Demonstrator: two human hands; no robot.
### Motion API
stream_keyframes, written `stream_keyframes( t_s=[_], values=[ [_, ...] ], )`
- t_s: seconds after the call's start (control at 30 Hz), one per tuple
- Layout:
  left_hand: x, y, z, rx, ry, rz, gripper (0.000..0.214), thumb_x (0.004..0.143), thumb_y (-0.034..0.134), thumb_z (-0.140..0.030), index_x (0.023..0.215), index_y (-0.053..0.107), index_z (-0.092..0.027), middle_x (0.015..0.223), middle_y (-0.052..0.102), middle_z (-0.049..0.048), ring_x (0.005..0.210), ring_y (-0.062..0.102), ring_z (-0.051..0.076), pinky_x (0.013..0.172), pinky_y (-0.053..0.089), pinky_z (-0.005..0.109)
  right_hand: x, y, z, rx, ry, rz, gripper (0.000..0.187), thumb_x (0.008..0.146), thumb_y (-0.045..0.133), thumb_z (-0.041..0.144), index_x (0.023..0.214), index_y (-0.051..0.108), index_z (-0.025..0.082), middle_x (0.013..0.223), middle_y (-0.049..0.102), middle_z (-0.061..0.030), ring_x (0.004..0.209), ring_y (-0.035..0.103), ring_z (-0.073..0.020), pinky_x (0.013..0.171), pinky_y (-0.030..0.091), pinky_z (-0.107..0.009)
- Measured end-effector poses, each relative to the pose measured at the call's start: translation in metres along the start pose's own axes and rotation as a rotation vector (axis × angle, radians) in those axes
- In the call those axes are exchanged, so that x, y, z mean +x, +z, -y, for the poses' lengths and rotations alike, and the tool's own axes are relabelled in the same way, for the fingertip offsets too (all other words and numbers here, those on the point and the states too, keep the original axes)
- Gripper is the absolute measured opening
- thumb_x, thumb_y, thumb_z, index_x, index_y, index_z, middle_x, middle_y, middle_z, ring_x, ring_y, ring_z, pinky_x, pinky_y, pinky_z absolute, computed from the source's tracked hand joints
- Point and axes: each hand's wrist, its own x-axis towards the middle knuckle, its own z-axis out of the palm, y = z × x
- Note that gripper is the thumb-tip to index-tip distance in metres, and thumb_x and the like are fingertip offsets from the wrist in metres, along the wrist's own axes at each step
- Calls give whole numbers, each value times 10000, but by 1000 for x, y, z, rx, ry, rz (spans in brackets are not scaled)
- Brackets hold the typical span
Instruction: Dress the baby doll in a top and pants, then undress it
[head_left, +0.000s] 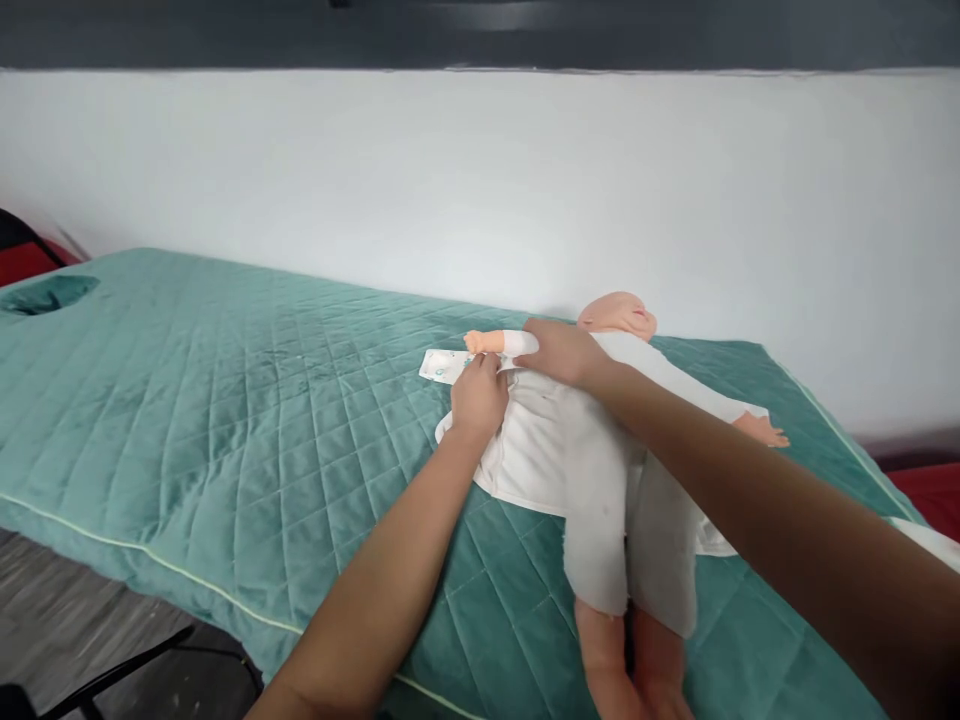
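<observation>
A baby doll [616, 312] in white clothes lies on its back, its head toward the wall and its bare lower legs toward me. Beneath its body spreads a white cloth [525, 470]. My left hand [480, 395] is closed beside the doll's hand, pinching a white strip with a small coloured print [442, 366] that sticks out to the left. My right hand [562, 352] lies across the doll's chest side, thumb and fingers around its white-sleeved arm [520, 343]. Its fingertips are close to the white material by my left hand, partly hidden.
The doll lies on a green quilted bed [225, 400] with a round hole [49, 294] at its far left. A white wall [375, 180] rises along the back. Red objects [930, 500] show at the right, a black thin frame [120, 675] at the lower left.
</observation>
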Motion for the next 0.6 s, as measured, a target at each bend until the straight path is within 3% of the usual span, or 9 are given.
stream_keyframes(
  t_s=[0.17,0.33,0.6],
  values=[
    [6,2,10,-390,-157,-92,135,901,556,-242,893,674,-176,876,728,68,869,666,225,781,469,300,-21,1,-10,67,-25,-5,466,892,567,636,1093,621,219,1160,703,-85,1002,637,-286,736,439,-335],
    [9,1,20,-816,-179,-145,43,773,605,-143,752,640,-154,761,690,10,736,600,163,668,411,246,-36,0,-4,-77,-63,23,521,963,428,657,1035,640,187,1131,691,-127,989,618,-301,791,427,-378],
    [10,2,25,-1077,-281,-198,83,765,611,-186,796,683,-155,763,674,5,730,593,149,688,430,248,-36,5,3,-229,-47,75,511,1001,378,593,1015,653,163,1037,699,-141,989,617,-301,877,397,-407]
  ],
)
